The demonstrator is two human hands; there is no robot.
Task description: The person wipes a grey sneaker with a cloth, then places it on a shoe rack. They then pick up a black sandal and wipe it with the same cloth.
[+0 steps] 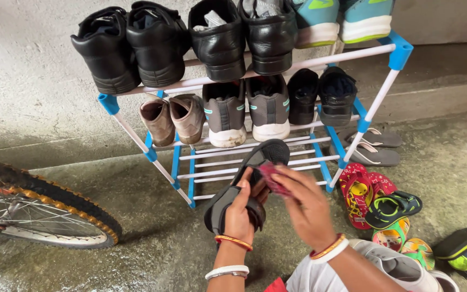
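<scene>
My left hand [239,213] grips a dark grey sandal [255,162] by its middle, holding it upright in front of the shoe rack. My right hand [304,203] presses a small dark red cloth [271,176] against the sandal's side. Bangles circle both wrists. The blue and white shoe rack [371,111] stands behind, with black shoes [158,46] on its top shelf and brown, grey and black shoes [225,113] on the middle one. Its lower shelves hold nothing.
A bicycle wheel [39,208] leans in at the left. Grey flip-flops [377,148], red children's sandals [360,189], a black and green sandal [393,208] and colourful slippers [406,243] lie on the concrete floor at the right. A white shoe [401,267] sits near my right arm.
</scene>
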